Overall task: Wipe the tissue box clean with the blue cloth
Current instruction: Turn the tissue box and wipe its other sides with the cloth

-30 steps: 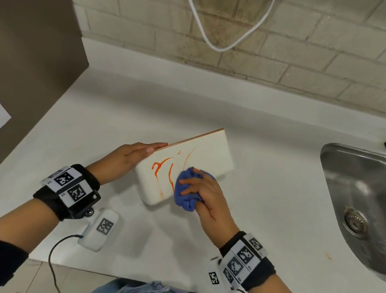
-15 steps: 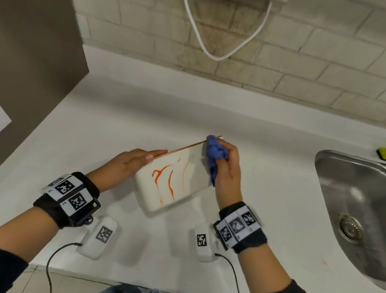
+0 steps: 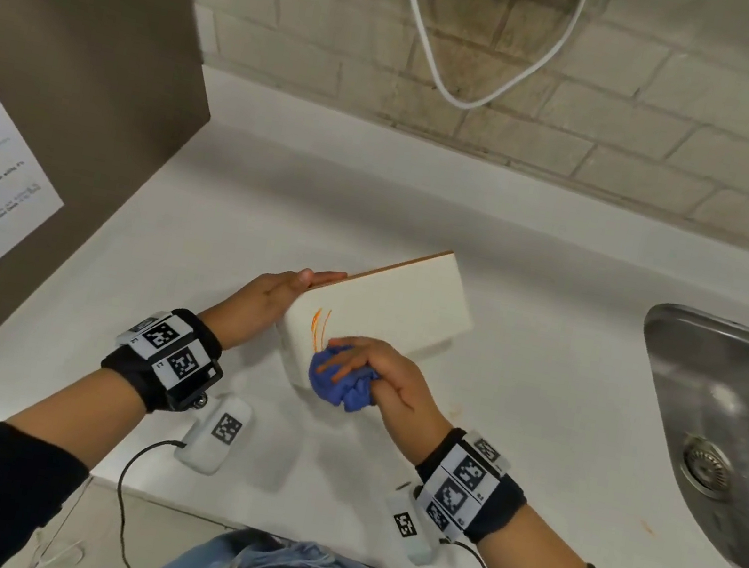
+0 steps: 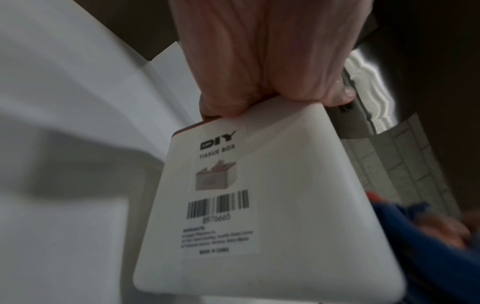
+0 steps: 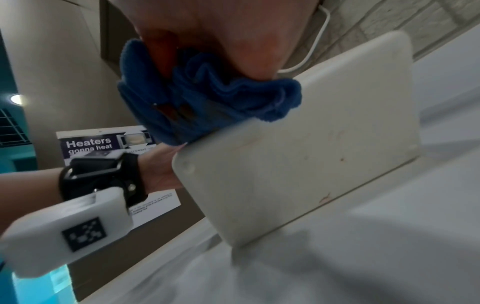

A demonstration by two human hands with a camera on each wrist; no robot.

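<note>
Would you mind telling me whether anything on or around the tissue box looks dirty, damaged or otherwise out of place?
Yes: orange marks streak the white tissue box just above the blue cloth, so that face is not yet clean. Small orange specks also dot the counter near the sink.

The blue cloth (image 3: 340,385) hides the tissue box's (image 3: 389,301) near corner. The sink (image 3: 729,432) runs off the right edge. The label's small print (image 4: 215,236) is too blurred to read.

A right hand (image 5: 233,37) presses a bunched blue cloth (image 5: 207,96) against the top edge of a tilted white tissue box (image 5: 311,154) on a white counter (image 5: 389,267).
</note>
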